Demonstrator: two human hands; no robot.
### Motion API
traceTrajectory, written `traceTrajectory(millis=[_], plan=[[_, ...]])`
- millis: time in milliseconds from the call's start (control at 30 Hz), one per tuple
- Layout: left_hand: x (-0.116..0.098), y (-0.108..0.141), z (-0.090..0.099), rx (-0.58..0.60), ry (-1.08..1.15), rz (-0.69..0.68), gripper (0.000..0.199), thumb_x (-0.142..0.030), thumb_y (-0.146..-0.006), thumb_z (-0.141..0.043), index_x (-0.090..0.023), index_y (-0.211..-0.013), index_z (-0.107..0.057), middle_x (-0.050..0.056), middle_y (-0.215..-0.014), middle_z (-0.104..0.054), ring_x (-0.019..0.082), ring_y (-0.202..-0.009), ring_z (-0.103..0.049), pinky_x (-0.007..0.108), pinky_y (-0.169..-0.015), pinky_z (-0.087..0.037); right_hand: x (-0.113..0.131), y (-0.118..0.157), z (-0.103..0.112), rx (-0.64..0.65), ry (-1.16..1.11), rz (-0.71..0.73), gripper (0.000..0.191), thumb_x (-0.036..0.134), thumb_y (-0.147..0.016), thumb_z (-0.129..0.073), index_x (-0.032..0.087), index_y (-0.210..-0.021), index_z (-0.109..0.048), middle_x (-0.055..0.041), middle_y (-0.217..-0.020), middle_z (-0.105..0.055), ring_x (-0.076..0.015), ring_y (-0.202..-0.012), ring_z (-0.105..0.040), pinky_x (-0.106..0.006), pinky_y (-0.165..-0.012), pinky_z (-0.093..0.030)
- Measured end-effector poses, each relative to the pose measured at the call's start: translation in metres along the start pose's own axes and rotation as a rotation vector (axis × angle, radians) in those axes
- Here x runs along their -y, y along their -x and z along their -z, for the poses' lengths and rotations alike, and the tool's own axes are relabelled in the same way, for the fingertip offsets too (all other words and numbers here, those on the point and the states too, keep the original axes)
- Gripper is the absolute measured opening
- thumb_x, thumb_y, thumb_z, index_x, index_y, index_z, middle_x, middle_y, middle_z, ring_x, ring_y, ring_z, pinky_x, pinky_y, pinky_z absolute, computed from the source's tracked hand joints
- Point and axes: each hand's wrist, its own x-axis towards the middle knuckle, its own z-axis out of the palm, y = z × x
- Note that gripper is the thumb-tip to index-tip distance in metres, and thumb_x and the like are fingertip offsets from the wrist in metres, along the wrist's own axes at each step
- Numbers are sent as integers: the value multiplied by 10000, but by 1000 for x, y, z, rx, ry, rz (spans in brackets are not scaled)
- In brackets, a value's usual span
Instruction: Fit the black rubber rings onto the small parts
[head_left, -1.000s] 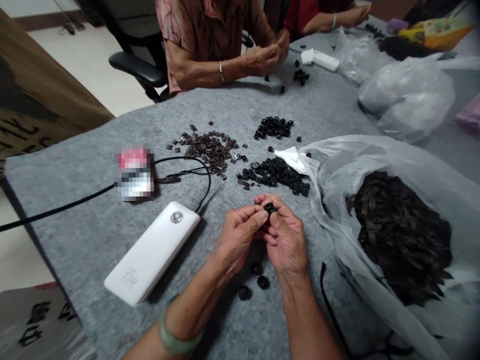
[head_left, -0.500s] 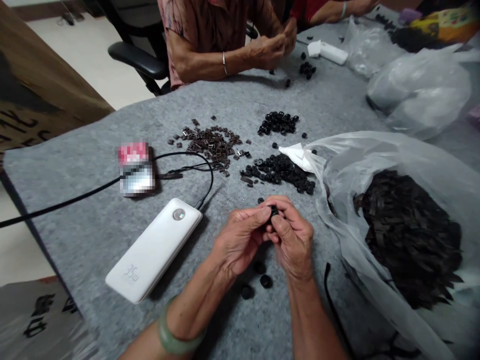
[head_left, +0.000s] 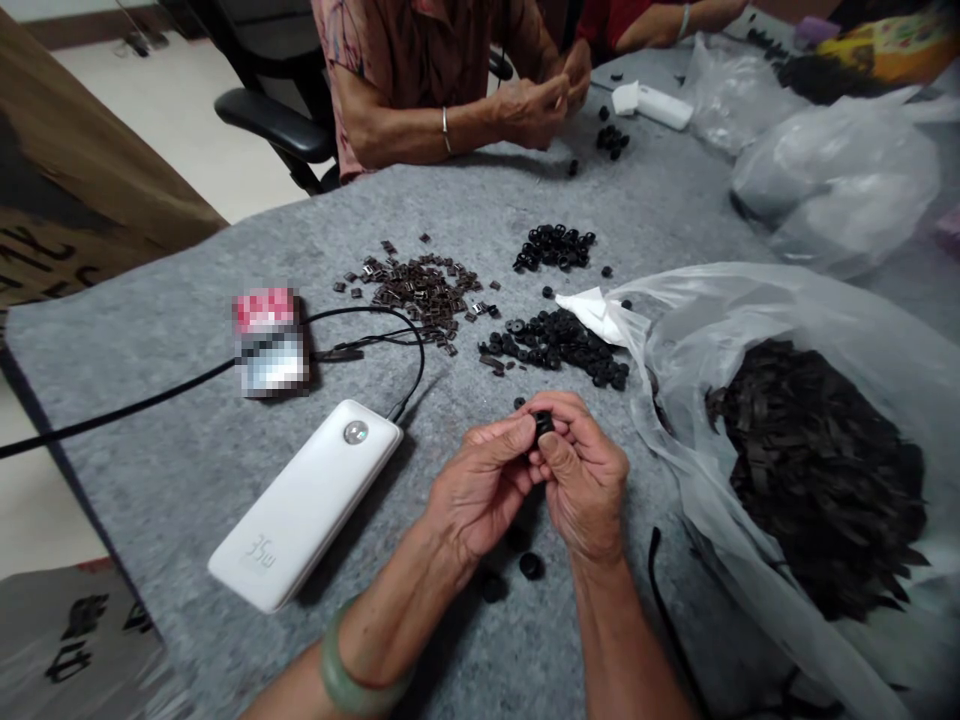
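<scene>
My left hand (head_left: 487, 470) and my right hand (head_left: 589, 465) meet above the grey cloth, both closed on one small black round part (head_left: 543, 424) between thumbs and fingers. Just beyond them lies a pile of small black discs (head_left: 559, 345), with a heap of black rings (head_left: 559, 246) farther back. Small dark metal clips (head_left: 420, 290) are spread to the left of these. Several black round pieces (head_left: 531, 566) rest on the cloth beneath my hands, partly hidden by them.
A white power bank (head_left: 307, 505) with a black cable and a blurred red-and-white box (head_left: 270, 342) lie left. An open plastic bag (head_left: 697, 300) of dark strips (head_left: 825, 480) stands right. Across the table (head_left: 150, 400), a person's hands (head_left: 544, 100) work near other plastic bags (head_left: 840, 180).
My hands stay almost in place around the black part, with a slight shift of the right hand. The view has moved very slightly.
</scene>
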Motion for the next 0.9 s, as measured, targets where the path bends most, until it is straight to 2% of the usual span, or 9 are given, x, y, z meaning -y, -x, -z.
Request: traceTrajectory(millis=[100,333,400,500,633,733,900], plan=[[1,0,-2,2,29,0,327,-217,-536,-981,-65,-712,-751,18,-670,-657,41,-586,-560,155,-575,-517,0,0,1,3,20,-2,259,352,-966,-587,160,-1107,-685,-69,-1155,-600,-31,-864,-601,-94,-654,-548],[2,0,-3,11,77,-8,313,-196,-522,-985,-63,-705,-768,21,-663,-666,37,-571,-561,146,-570,-520,-3,-1,3,5,-66,45,182,240,-934,-639,204,-1098,-706,-33,-1146,-617,-14,-838,-606,-88,-624,-532],[2,1,-4,2,49,-18,324,-210,-516,-987,-60,-705,-770,30,-676,-676,42,-580,-570,144,-574,-517,-6,-1,4,1,-54,37,168,246,-919,-664,199,-1075,-706,-35,-1132,-628,-34,-885,-622,-98,-636,-530],[2,0,-4,-13,-12,-21,360,-263,-512,-991,-54,-707,-772,42,-688,-682,45,-582,-570,143,-569,-503,-6,-2,8,14,11,36,153,248,-910,-682,200,-1053,-708,-31,-1105,-639,-55,-959,-634,-125,-718,-544],[-1,-4,2,-56,-130,-25,403,-332,-506,-989,-51,-675,-755,26,-626,-637,51,-545,-549,160,-538,-473,3,-8,16,81,186,85,160,166,-897,-674,203,-1047,-717,-6,-1054,-654,-23,-907,-620,-120,-770,-518],[-4,-6,6,-89,-228,-38,424,-356,-493,-989,-56,-648,-732,25,-609,-630,62,-528,-551,171,-517,-458,8,-12,19,100,299,131,141,126,-876,-679,179,-1002,-718,-4,-992,-653,-31,-945,-626,-124,-810,-514],[-8,-4,6,-68,-270,-22,475,-483,-553,-959,-86,-678,-730,24,-648,-644,84,-551,-575,217,-539,-518,2,-11,19,53,145,83,152,159,-859,-714,201,-1004,-725,2,-993,-625,-28,-878,-613,-135,-767,-518]])
